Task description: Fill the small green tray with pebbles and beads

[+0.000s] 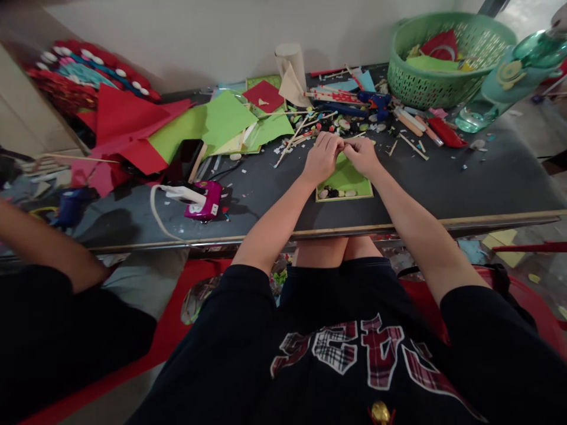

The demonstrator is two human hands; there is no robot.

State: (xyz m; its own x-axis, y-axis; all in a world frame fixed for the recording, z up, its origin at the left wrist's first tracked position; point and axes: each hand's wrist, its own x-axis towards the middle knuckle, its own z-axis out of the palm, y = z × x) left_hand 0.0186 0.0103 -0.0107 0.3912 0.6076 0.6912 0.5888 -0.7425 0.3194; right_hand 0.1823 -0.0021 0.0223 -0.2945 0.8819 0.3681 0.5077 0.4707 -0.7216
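- Green panel [348, 173]: on the counter [266, 203], below both hands.
- Left hand [325, 157], right hand [363, 157]: fingers curled together over the panel's far edge; any pinch is hidden.
- Pebbles [337, 193]: panel's near edge, closer to the left hand.

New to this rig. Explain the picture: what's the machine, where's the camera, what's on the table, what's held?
No machine here: these are a person's two bare hands, seen from one camera worn on the head, looking forward and down.

The left hand and right hand meet over the far part of a green panel; anything pinched between their fingers is too small to tell. Small stones lie along the panel's near edge.

On the dark table: a purple power socket, a phone, coloured paper, a green basket and a bottle. At far left is another person's arm.
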